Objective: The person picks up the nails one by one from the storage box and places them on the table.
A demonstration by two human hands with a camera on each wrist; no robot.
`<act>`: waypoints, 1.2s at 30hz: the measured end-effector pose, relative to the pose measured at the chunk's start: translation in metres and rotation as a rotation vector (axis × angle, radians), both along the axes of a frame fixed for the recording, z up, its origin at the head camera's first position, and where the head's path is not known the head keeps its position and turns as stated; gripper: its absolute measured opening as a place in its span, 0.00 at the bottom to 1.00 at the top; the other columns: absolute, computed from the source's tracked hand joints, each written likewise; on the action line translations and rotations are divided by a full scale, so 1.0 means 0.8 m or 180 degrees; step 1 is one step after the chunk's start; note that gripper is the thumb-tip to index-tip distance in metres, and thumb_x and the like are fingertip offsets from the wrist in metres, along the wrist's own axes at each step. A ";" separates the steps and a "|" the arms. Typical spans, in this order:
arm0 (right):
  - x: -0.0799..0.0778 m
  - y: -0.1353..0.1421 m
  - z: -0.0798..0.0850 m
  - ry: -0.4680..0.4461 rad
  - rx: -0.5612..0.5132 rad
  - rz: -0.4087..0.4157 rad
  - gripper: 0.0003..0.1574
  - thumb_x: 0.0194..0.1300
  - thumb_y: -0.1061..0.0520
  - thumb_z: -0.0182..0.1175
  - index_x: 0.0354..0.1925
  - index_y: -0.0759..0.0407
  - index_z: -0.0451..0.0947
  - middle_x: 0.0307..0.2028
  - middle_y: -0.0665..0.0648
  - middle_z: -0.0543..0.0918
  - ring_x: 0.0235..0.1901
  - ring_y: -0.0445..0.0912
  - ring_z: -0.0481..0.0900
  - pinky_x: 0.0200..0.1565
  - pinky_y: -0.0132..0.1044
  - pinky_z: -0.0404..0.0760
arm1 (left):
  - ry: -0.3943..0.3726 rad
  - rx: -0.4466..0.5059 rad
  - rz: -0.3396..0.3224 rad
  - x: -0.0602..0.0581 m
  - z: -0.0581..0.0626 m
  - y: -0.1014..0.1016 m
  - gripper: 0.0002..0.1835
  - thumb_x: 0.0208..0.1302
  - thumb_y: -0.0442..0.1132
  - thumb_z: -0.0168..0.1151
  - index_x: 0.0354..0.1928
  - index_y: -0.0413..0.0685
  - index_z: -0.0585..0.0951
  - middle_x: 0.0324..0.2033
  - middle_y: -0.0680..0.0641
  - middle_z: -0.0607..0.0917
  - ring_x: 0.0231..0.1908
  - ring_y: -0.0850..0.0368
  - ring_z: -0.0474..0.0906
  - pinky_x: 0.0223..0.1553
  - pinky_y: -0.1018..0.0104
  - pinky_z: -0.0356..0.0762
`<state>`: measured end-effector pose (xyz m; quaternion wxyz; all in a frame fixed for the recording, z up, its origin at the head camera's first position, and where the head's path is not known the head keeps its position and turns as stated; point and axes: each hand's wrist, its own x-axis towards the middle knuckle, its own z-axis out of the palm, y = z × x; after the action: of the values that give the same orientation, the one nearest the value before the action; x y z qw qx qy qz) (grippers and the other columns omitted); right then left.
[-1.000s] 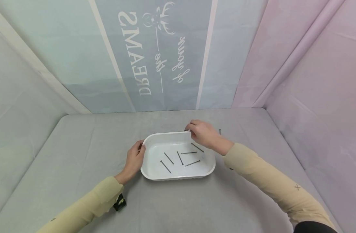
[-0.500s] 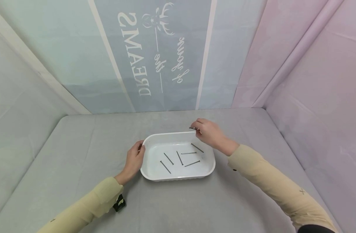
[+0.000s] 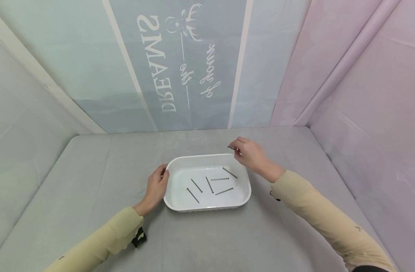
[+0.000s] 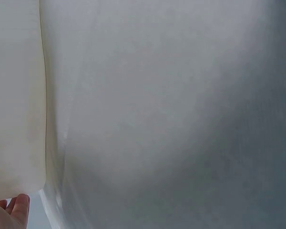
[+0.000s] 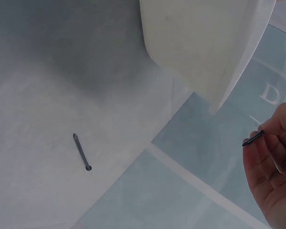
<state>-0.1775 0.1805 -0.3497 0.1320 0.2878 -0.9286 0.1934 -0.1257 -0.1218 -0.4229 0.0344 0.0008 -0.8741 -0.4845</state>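
Nails (image 3: 193,195) are lying in the white tray (image 3: 207,208), six of them at differing angles, mostly toward its middle and right. A pinched nail (image 3: 232,147) is sitting between the thumb and fingertips of the right hand (image 3: 250,154), which is hovering by the tray's far right corner. The left hand (image 3: 157,185) is gripping the tray's left end. In the right wrist view, a loose nail (image 5: 82,151) is lying on the grey cloth (image 3: 200,241) outside the tray.

Handling so thin a shank well is probably calling for a firm pinch that is keeping the nail from swivelling, with the fingertips clearing the rim and the left hand steadying the tray so its nails are not rolling.

The right hand is covering part of the far right corner, and the loose nail is not showing in the head view. Whether the pinching fingers are standing over the rim or beyond it, I cannot tell. The left wrist view is cutting off most of the left hand. A black object (image 3: 139,238) is peeping out beneath the left sleeve (image 3: 122,226), too covered to identify.
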 end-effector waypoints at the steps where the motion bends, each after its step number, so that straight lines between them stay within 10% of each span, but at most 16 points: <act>1: 0.000 0.002 0.000 -0.0023 -0.0019 -0.0012 0.15 0.49 0.74 0.57 0.38 0.67 0.79 0.33 0.59 0.80 0.30 0.48 0.79 0.30 0.36 0.78 | -0.0004 0.0001 0.0001 0.000 0.000 0.000 0.19 0.70 0.37 0.41 0.57 0.34 0.70 0.48 0.36 0.77 0.48 0.46 0.74 0.47 0.54 0.74; 36: 0.000 0.060 -0.004 -0.0243 -0.0244 -0.0660 0.14 0.51 0.72 0.55 0.39 0.70 0.77 0.33 0.63 0.79 0.31 0.52 0.79 0.32 0.42 0.79 | 0.0059 -0.0040 0.0012 0.000 -0.001 0.001 0.18 0.70 0.37 0.41 0.56 0.34 0.70 0.47 0.37 0.77 0.47 0.46 0.74 0.46 0.53 0.74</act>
<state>-0.1774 0.2282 -0.3528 0.1268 0.1773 -0.9497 0.2249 -0.1257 -0.1214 -0.4239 0.0434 -0.0023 -0.8768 -0.4789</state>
